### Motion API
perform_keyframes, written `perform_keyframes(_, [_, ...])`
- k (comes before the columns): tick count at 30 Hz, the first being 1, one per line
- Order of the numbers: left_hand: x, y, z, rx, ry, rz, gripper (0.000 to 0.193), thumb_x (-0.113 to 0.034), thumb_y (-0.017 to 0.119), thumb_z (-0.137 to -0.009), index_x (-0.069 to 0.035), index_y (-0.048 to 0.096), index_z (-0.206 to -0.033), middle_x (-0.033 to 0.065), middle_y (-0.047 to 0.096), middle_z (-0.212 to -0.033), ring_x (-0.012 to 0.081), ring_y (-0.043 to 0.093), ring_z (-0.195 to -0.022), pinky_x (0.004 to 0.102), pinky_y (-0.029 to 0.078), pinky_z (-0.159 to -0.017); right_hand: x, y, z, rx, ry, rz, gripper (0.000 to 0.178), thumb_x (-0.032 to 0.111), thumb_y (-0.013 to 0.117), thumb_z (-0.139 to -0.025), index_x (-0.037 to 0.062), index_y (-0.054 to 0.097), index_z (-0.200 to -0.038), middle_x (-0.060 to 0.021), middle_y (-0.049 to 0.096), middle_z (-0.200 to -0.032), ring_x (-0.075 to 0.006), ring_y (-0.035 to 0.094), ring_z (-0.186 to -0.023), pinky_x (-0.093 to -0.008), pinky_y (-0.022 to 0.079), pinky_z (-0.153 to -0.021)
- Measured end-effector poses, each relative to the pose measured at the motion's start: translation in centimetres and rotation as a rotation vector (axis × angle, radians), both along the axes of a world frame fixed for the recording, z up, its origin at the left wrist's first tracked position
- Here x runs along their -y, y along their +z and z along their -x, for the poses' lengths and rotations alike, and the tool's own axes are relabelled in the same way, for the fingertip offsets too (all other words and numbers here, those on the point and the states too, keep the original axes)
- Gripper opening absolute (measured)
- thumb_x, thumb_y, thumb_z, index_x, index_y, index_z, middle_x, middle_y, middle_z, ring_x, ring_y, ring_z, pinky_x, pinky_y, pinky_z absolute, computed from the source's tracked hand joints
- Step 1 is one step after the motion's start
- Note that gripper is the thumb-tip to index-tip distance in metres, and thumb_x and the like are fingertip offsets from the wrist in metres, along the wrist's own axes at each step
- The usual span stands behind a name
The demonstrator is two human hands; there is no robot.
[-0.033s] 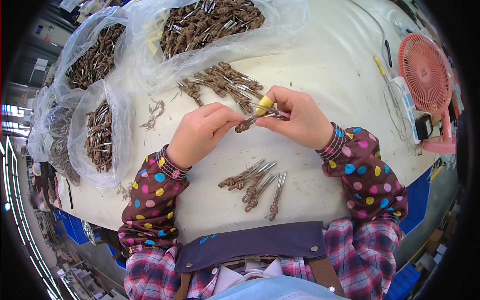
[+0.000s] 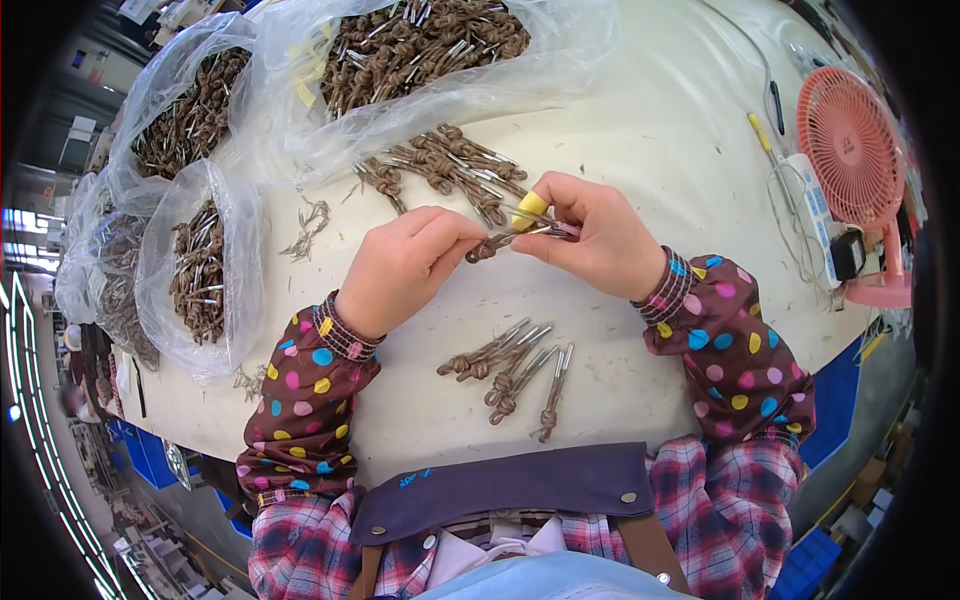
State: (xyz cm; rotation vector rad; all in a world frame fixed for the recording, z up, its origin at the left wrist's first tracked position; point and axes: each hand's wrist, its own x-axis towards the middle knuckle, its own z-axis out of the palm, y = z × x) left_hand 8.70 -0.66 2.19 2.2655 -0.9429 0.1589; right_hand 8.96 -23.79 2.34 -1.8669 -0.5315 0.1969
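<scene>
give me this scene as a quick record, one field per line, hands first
left hand: fingertips pinching a knotted brown cord
right hand: closed on slim metallic parts, partly hidden; yellow wrap on one finger
near pile: several metal-tipped cords, between the forearms
far pile: more such cords, just beyond the hands
left and far side: clear plastic bags holding cords
right side: pink fan, white power strip

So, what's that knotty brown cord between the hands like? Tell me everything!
The brown cord looks like string, tied in a lumpy knot, with a shiny, metal-looking end. It is held roughly sideways over the table, knot by the left fingers, shiny end at the right fingers, which hide part of it.
</scene>
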Motion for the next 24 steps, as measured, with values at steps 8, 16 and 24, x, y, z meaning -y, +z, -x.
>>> perform_keyframes(8, [1.2,-1.2,1.2,-0.238,0.181,0.208,0.016,-0.002,0.057,-0.089,-0.005,0.051,-0.103,0.0106,0.063,-0.079,0.0257,0.063,-0.066,0.0327,0.051,-0.059,-0.2,-0.6,0.2,0.201,-0.048,0.074,0.021,0.011,0.074,-0.078,0.0047,0.058,-0.091,0.0014,0.051,-0.073,-0.0054,0.038,-0.056,-0.0222,0.035,-0.049])
perform_keyframes(16, [1.1,-1.3,1.1,-0.165,0.208,0.109,0.013,-0.004,0.058,-0.090,-0.005,0.053,-0.101,0.0126,0.061,-0.076,0.0285,0.061,-0.066,0.0342,0.049,-0.059,-0.3,0.0,0.6,0.801,-0.127,0.536,0.030,0.033,0.073,-0.076,0.0101,0.055,-0.086,-0.0010,0.055,-0.087,-0.0175,0.058,-0.059,-0.0298,0.045,-0.049])
perform_keyframes(24, [1.5,-1.2,1.2,-0.142,0.180,0.094,0.013,-0.004,0.059,-0.088,-0.005,0.054,-0.100,0.0125,0.060,-0.076,0.0284,0.061,-0.066,0.0347,0.048,-0.059,-0.4,-0.4,0.7,0.926,-0.096,0.605,0.027,0.030,0.072,-0.076,0.0127,0.052,-0.079,0.0000,0.051,-0.081,-0.0155,0.054,-0.051,-0.0291,0.043,-0.047])
